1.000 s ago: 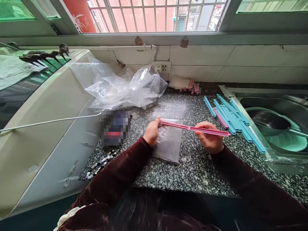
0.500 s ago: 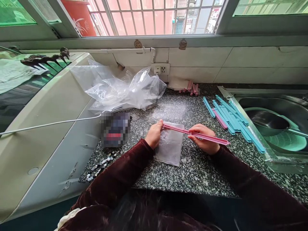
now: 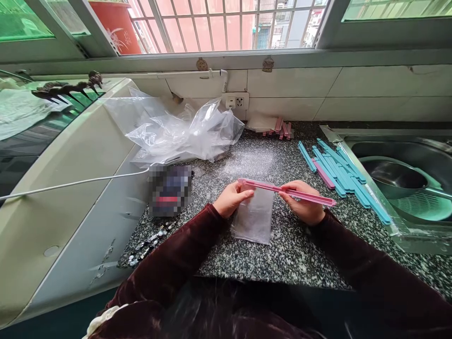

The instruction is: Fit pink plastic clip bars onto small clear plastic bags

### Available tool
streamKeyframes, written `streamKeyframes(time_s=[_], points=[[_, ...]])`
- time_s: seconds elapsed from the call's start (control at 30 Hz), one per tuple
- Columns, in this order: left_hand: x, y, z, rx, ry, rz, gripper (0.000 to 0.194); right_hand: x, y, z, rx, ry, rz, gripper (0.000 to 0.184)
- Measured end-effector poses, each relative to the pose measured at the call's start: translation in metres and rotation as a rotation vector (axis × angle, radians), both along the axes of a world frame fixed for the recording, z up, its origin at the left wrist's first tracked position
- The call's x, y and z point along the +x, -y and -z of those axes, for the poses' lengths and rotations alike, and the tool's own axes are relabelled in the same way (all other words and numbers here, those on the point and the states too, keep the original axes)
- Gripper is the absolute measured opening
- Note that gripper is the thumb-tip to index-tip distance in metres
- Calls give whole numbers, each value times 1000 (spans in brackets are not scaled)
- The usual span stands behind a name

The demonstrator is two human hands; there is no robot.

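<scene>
A clear plastic bag (image 3: 253,219) hangs over the counter, its top edge along a long pink bag sealing clip (image 3: 264,185). My left hand (image 3: 229,200) is closed on the bag's upper left corner, thumb in front, beside the clip's left end. My right hand (image 3: 304,203) pinches the clip near its middle between thumb and fingers. The clip's right part sticks out past that hand, tilted slightly down. How far the clip sits over the bag's edge is hard to make out.
Several blue sealing clips (image 3: 348,176) and a pink one (image 3: 323,174) lie by the sink (image 3: 397,235). Crumpled plastic bags (image 3: 190,134) fill the back left. More pink clips (image 3: 282,128) rest by the wall. A blurred dark object (image 3: 170,190) lies left, near a white cable (image 3: 77,181).
The bag has shifted slightly right under the clip. My left thumb has come down onto the bag's front, and the clip is now tilted less.
</scene>
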State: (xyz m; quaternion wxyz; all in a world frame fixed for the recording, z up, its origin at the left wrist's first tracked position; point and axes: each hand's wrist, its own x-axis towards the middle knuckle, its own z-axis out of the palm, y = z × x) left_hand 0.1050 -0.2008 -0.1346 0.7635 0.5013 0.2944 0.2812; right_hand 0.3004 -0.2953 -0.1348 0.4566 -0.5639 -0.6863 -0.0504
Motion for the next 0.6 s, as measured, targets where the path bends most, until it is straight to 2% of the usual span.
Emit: streamKeyframes(time_s=[0.23, 0.37, 0.6], points=[[-1, 3, -6, 13, 33, 31, 38, 12, -2, 3, -13, -203, 180, 13], [-3, 6, -9, -1, 51, 41, 36, 10, -3, 7, -63, -178, 121, 13], [-1, 5, -3, -30, -3, 67, 40, -2, 2, 4, -98, -156, 17, 11]])
